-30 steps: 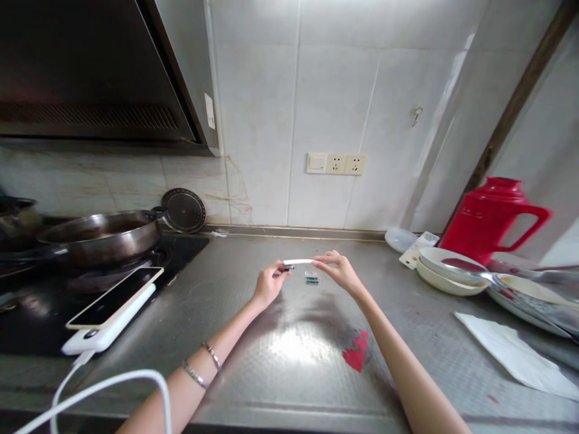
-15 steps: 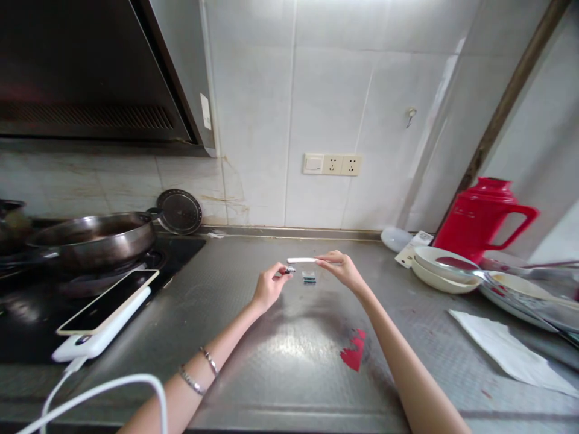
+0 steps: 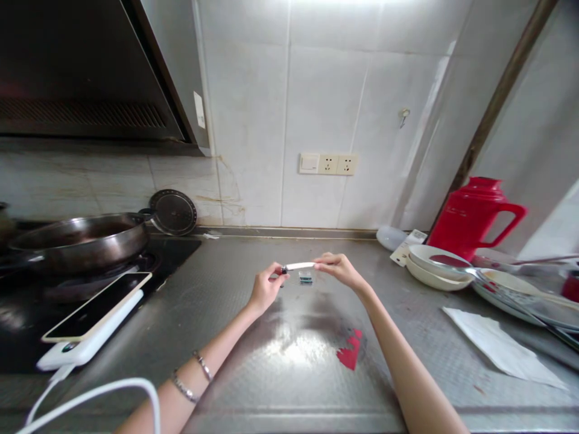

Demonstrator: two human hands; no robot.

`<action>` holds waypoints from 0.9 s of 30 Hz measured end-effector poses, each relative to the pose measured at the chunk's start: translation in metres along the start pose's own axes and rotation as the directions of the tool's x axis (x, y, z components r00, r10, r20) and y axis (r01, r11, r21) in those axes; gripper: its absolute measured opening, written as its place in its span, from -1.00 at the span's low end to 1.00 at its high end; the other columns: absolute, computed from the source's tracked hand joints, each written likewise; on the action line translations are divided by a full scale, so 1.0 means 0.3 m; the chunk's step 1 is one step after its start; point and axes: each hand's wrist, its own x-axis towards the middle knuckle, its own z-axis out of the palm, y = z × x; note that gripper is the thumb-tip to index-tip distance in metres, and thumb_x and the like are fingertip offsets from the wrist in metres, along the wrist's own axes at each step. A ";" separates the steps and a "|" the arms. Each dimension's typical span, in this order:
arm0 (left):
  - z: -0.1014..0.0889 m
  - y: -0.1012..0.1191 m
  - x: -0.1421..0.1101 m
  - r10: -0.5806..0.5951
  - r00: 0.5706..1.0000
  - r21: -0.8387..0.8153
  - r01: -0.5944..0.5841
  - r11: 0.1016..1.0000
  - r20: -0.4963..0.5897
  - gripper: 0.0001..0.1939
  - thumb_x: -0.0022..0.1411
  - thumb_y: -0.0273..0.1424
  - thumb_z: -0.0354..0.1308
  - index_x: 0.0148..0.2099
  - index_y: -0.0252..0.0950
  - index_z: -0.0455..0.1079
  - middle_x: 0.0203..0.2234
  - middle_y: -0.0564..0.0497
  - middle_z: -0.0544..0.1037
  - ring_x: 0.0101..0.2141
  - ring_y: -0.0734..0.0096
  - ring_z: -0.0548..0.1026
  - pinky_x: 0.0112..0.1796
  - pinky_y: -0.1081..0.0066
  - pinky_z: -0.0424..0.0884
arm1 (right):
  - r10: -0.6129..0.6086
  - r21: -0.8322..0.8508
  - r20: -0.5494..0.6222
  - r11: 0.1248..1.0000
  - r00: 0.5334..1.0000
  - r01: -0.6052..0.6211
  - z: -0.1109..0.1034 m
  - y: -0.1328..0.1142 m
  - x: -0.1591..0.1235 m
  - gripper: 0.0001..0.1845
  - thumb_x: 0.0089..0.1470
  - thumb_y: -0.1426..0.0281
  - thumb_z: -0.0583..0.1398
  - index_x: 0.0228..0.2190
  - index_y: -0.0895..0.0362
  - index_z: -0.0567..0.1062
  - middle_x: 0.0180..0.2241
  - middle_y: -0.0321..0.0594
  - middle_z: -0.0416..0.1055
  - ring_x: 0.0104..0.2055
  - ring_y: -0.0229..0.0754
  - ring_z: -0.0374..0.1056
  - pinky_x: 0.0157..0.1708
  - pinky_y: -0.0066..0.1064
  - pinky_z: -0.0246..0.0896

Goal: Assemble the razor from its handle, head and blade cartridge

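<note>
L hand (image 3: 265,290) pinching dark bit (image 3: 284,270), R hand (image 3: 342,271) pinching white stick (image 3: 300,266); metal counter (image 3: 217,295), tiled wall (image 3: 248,90) w/ sockets (image 3: 337,164)

Pan (image 3: 81,247): on stove (image 3: 180,250), left.
Phone (image 3: 97,307): on power bank (image 3: 93,344), near left.
Rod (image 3: 301,266): between left hand (image 3: 265,290) and right hand (image 3: 342,272).
Thermos (image 3: 470,220): far right, behind bowls (image 3: 434,278).
Tissue (image 3: 500,346): on counter (image 3: 217,289), right, nearer than bowls.

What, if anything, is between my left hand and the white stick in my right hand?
Only the small dark piece your left hand pinches, by the left end of the white stick your right hand holds; whether they touch, I can't tell. The small clear item lies on the counter, out of that line.
</note>
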 end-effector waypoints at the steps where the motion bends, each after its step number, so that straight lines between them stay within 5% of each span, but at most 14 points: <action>1: 0.000 0.002 0.000 -0.006 1.000 0.002 0.006 1.000 -0.002 -0.85 0.05 -0.31 0.15 -0.41 -0.28 0.32 -0.52 0.08 0.45 -0.49 0.51 0.44 -0.48 0.56 0.41 | 0.004 0.005 0.009 1.000 1.000 -0.004 -0.001 0.001 -0.001 -0.61 -0.05 0.08 0.19 -0.32 0.11 0.60 -0.41 -0.17 0.52 -0.35 -0.15 0.34 -0.34 -0.39 0.20; 27: 0.005 0.014 -0.005 -0.049 0.999 -0.001 0.049 0.999 0.001 -0.83 0.02 -0.30 0.18 -0.44 -0.30 0.32 -0.53 0.08 0.44 -0.50 0.50 0.42 -0.47 0.55 0.39 | 0.073 0.017 -0.019 0.997 0.997 -0.072 -0.011 0.043 -0.004 -0.61 -0.05 0.11 0.20 -0.33 0.15 0.60 -0.38 -0.16 0.52 -0.35 -0.15 0.35 -0.36 -0.41 0.18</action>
